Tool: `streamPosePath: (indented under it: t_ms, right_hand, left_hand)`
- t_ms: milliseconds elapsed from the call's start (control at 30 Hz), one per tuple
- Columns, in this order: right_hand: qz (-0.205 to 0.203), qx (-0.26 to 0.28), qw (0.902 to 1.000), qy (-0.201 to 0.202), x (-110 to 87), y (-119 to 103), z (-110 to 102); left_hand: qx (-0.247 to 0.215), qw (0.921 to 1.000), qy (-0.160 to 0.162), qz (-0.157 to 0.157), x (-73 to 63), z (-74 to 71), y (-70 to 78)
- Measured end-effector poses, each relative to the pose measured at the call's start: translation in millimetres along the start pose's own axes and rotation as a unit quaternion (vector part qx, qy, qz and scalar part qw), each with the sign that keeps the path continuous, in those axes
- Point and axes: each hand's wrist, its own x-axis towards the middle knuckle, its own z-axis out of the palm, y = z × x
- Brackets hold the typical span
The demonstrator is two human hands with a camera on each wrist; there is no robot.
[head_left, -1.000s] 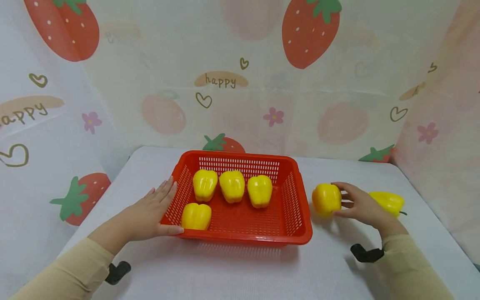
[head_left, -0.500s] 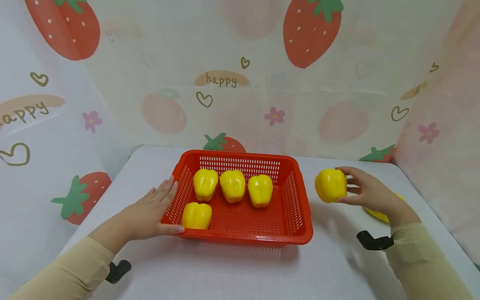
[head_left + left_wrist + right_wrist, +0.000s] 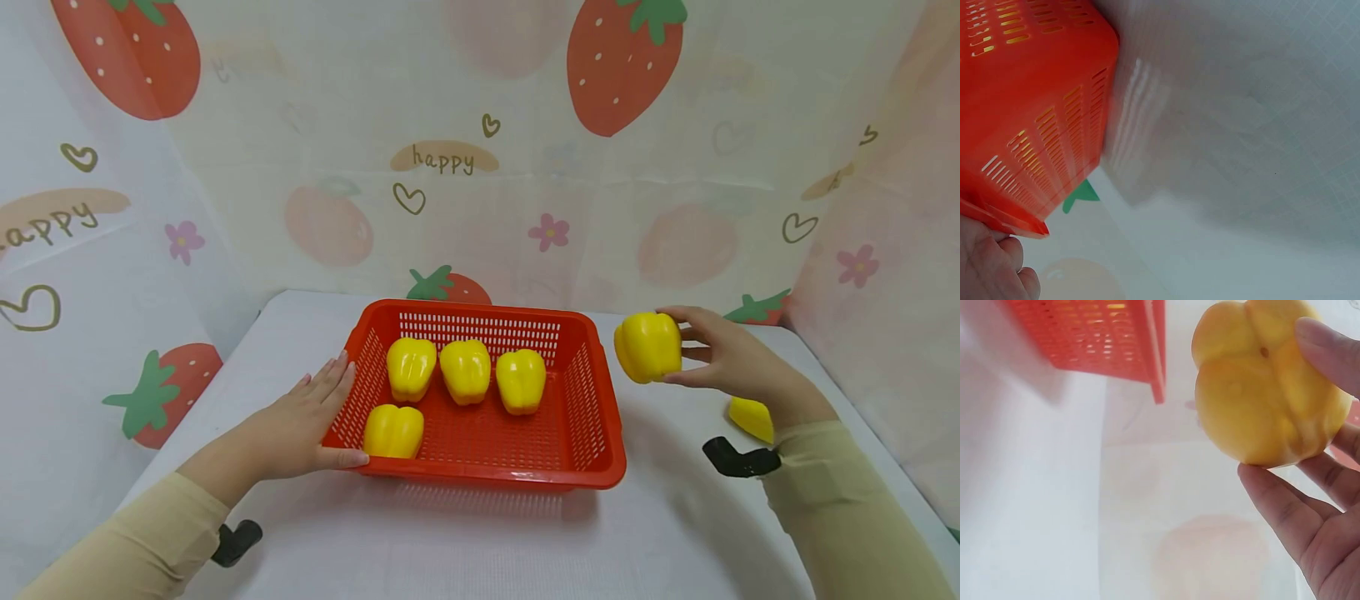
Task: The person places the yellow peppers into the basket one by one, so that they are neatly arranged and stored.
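Note:
In the head view a yellow bell pepper point(image 3: 648, 347) hangs in the air just right of the red plastic basket point(image 3: 495, 477). My right hand point(image 3: 723, 354) grips it between thumb and fingers. The right wrist view shows the held pepper's lobed end point(image 3: 1254, 387) close up, with fingertips point(image 3: 1266, 487) against its side. On the basket's left rim rests my left hand point(image 3: 300, 425), fingers straight along the edge and thumb on the near corner. Inside the basket sit several yellow bell peppers, three in a back row point(image 3: 465, 372) and one front left point(image 3: 393, 432).
Another yellow pepper point(image 3: 750, 418) lies on the white table point(image 3: 450, 558), partly hidden behind my right wrist. Strawberry-patterned cloth point(image 3: 465, 217) walls the table's back and sides. Black wrist pieces point(image 3: 741, 458) stick out from both sleeves.
My right hand has lifted the bell pepper off the table, first up and slightly right, then up and left toward the basket. The left hand and basket have stayed in place.

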Motion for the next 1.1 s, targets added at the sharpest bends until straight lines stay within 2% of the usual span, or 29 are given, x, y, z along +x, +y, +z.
streamPosePath:
  t_ms: [400, 767, 1100]
  right_hand:
    - [-0.049, 0.001, 0.9985, -0.024, 29.7, -23, 8]
    - [-0.060, 0.019, 0.9968, -0.049, 59.0, -45, 23]
    - [-0.082, 0.028, 0.9931, -0.078, 82.1, -63, 48]
  left_hand:
    - [-0.004, 1.0000, 0.006, 0.002, -0.7, 0.3, -0.3]
    - [-0.005, 1.0000, 0.007, 0.003, -1.1, 0.0, 0.0]
    - [0.001, 1.0000, 0.004, 0.001, 0.7, 2.0, -1.9]
